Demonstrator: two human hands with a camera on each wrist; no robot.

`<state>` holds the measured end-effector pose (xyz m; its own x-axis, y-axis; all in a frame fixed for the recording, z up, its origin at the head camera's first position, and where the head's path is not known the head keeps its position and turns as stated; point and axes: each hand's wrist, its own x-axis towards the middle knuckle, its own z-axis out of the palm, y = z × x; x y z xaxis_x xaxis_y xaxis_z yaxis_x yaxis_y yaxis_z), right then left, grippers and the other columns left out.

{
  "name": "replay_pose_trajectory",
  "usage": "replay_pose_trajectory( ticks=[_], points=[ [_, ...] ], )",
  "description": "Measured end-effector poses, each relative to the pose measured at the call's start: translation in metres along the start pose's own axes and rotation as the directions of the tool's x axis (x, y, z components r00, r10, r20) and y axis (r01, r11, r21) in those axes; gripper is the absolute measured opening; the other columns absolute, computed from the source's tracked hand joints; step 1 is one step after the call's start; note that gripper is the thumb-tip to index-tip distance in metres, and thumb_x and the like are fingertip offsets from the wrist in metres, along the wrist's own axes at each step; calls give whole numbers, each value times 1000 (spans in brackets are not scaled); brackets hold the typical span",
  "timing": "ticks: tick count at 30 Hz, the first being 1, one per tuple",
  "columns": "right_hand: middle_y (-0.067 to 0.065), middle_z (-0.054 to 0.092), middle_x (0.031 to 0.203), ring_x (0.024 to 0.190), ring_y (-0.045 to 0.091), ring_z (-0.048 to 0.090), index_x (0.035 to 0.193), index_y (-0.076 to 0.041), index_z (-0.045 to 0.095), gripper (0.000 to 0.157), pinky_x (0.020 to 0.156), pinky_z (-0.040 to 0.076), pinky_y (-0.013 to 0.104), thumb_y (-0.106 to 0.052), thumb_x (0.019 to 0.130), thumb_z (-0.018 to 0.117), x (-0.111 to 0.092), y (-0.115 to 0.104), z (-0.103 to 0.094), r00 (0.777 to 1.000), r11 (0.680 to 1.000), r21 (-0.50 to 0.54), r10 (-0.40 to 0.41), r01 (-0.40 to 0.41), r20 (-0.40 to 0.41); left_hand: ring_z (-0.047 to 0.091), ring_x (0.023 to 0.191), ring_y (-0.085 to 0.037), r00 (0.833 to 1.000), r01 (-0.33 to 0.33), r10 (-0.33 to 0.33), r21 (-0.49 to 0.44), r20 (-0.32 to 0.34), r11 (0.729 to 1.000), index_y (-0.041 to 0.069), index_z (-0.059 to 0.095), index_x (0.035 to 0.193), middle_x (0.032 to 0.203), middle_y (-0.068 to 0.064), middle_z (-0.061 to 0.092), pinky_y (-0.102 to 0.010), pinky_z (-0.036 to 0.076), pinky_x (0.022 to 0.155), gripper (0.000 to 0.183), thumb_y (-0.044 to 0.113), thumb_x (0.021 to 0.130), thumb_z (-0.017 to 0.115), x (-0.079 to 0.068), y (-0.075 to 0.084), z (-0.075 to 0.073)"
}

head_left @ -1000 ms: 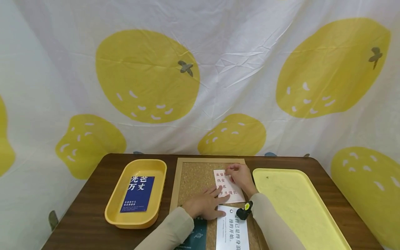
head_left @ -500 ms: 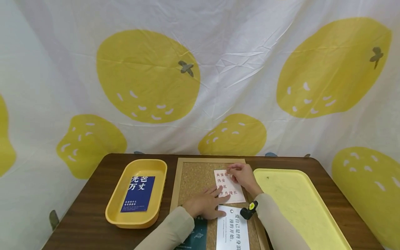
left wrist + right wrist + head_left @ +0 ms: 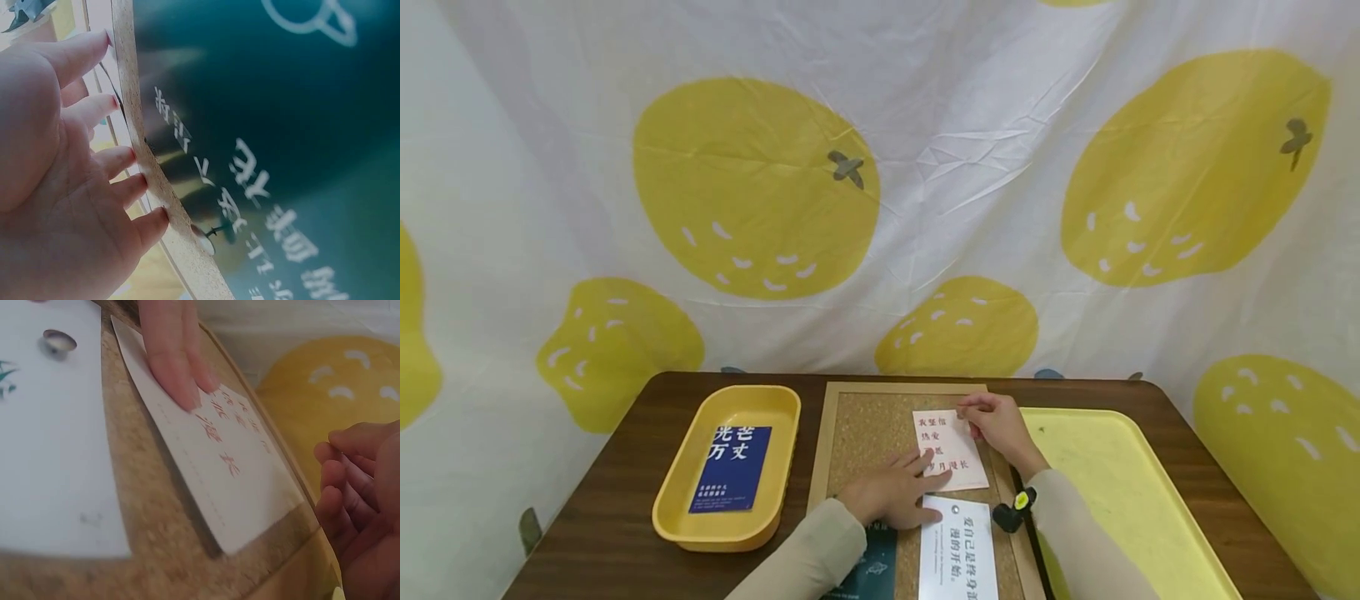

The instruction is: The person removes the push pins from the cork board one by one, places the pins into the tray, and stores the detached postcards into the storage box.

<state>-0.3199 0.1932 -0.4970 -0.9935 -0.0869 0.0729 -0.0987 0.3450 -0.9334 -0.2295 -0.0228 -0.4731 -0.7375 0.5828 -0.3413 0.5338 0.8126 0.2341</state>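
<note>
My left hand (image 3: 895,493) is spread flat, its fingers resting on the lower left of a white card (image 3: 958,477) with red characters. This card lies on a cork board (image 3: 868,425). In the right wrist view, the left fingers (image 3: 172,375) press on the card's face. My right hand (image 3: 1000,425) is at the card's upper right corner. In the right wrist view, its fingers (image 3: 334,469) are curled, with thumb and index tips close together; I cannot tell whether something small is between them. My left thumb reaches over the edge of a second white card (image 3: 957,558) with dark characters.
A thumbtack (image 3: 59,340) holds the second white card. Beside it, a dark green card (image 3: 281,106) has its own thumbtack (image 3: 203,240). Left of the board stands a yellow-orange basin (image 3: 715,537) containing a blue card (image 3: 730,475). A pale yellow tray (image 3: 1105,467) lies right of the board.
My right hand has moved slightly right, from the card's top edge to its upper right corner, uncovering more red characters. The left hand keeps its place on the card.
</note>
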Motion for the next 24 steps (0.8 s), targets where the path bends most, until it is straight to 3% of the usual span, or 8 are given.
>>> replay_pose_trajectory(
  ticks=[9,16,24],
  points=[
    [15,65,70,54,15,54,106,6,70,19,47,43,24,-7,94,66,-7,-1,-19,1000,999,-35,-14,13,-13,12,153,-21,1000,-1,1,-18,5,1000,43,27,154,165,3,18,-43,18,122,64,57,97,51,-2,0,0],
    [21,63,71,53,21,52,108,13,67,20,47,46,29,-1,94,63,-26,-26,-33,999,999,-34,-33,34,23,11,153,-20,1000,-4,4,-33,7,999,43,27,155,166,3,16,-44,17,123,64,56,97,51,-3,0,-1],
    [17,63,69,53,13,51,108,9,68,22,47,45,27,-9,95,66,-21,0,-47,999,996,-73,-41,42,11,11,153,-20,1000,4,-3,-47,7,999,44,27,154,166,3,16,-43,17,123,64,57,97,51,-4,1,-2]
  ],
)
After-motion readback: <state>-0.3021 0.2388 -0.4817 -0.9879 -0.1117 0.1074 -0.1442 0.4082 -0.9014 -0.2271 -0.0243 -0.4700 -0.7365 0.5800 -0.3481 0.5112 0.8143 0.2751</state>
